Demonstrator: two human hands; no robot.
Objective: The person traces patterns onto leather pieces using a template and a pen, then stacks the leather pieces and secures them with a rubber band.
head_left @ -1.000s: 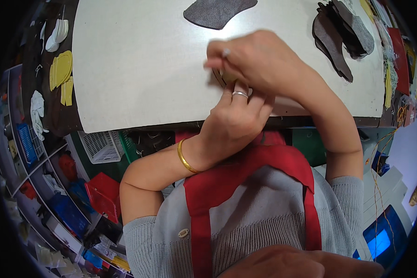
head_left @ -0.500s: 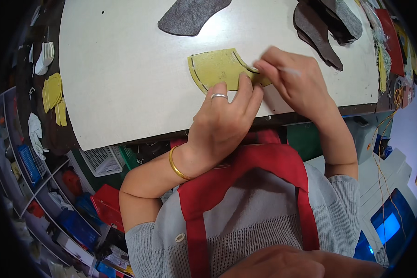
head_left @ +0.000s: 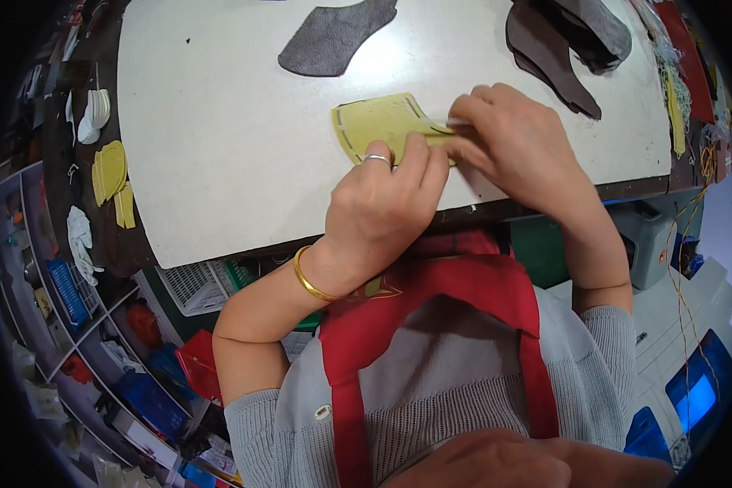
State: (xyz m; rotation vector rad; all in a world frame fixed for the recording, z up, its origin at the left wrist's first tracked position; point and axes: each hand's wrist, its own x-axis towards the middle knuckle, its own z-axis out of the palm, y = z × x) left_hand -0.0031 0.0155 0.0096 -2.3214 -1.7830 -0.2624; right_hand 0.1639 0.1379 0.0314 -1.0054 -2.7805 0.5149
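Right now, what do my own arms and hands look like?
Your left hand has a silver-coloured ring and a gold-coloured bangle at the wrist. Your right hand shows no jewellery. Grey ribbed sleeves leave both forearms bare.

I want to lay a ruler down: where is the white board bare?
Widest: the white board left of the yellow piece. Smaller: between the single dark piece and the dark stack. Crowded: around the left hand and right hand, and upper right, under that stack.
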